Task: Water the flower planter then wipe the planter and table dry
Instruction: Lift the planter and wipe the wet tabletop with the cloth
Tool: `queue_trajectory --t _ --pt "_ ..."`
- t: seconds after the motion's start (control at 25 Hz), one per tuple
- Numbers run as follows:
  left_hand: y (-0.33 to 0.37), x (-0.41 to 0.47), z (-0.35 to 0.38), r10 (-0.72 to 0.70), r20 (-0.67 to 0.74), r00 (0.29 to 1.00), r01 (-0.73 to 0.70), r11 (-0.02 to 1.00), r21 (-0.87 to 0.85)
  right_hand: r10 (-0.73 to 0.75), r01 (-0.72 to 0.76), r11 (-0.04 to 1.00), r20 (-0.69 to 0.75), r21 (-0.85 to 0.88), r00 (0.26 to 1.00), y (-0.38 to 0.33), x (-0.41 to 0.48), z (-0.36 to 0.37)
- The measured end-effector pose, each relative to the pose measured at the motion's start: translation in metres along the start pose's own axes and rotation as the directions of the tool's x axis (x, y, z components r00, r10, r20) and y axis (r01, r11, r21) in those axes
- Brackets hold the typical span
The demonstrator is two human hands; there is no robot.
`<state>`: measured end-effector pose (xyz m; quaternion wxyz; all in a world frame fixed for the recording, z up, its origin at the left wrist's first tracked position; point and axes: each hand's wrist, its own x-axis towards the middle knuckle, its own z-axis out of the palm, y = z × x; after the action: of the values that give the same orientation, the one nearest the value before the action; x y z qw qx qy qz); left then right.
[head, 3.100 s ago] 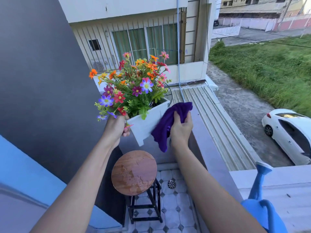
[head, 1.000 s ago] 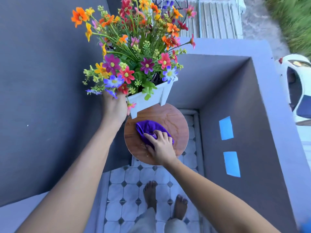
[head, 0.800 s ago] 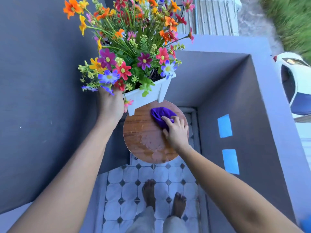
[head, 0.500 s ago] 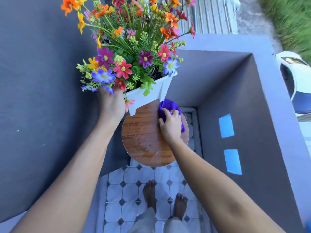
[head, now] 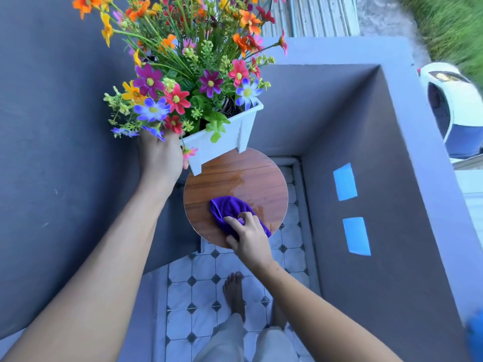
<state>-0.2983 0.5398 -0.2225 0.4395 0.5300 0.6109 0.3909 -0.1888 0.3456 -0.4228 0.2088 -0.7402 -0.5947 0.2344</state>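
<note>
My left hand holds the white flower planter by its left end, lifted and tilted above the round wooden table. Colourful flowers fill the planter and hide its rim on the left. My right hand presses a bunched purple cloth onto the near part of the tabletop. A wet sheen and a few damp patches show on the wood to the right of the cloth.
Grey balcony walls close in on the left and on the right, where two blue tape patches are stuck. My bare feet stand on a tiled floor below the table. A white car is parked far below.
My right hand slid the cloth from the far right of the tabletop back to its near edge. Earlier the cloth was wiping the planter's side. The planter stays lifted in my left hand.
</note>
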Motion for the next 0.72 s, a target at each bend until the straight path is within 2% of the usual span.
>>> queue_trajectory --t 0.16,0.28,0.36,0.52,0.72 --pt "0.001 0.0 0.001 -0.004 -0.027 1.0 0.004 1.0 -0.03 0.193 -0.193 0.981 -0.114 0.015 0.974 0.055 0.002 -0.041" --pt "0.003 -0.001 0.0 0.016 -0.018 1.0 -0.016 0.999 -0.028 0.398 -0.387 0.917 -0.225 0.094 0.889 0.089 0.036 -0.075" --pt "0.002 -0.003 -0.002 0.024 0.001 1.0 -0.023 0.999 -0.029 0.487 -0.464 0.873 -0.236 0.151 0.841 0.094 0.055 -0.086" --pt "0.0 -0.004 -0.002 0.034 0.008 0.999 -0.034 0.999 -0.028 0.345 -0.335 0.938 -0.184 0.085 0.92 0.067 0.061 -0.075" --pt "0.004 -0.004 -0.002 0.039 0.001 0.999 -0.039 0.998 -0.044 0.172 -0.177 0.983 -0.1 -0.039 0.98 0.035 0.034 -0.042"
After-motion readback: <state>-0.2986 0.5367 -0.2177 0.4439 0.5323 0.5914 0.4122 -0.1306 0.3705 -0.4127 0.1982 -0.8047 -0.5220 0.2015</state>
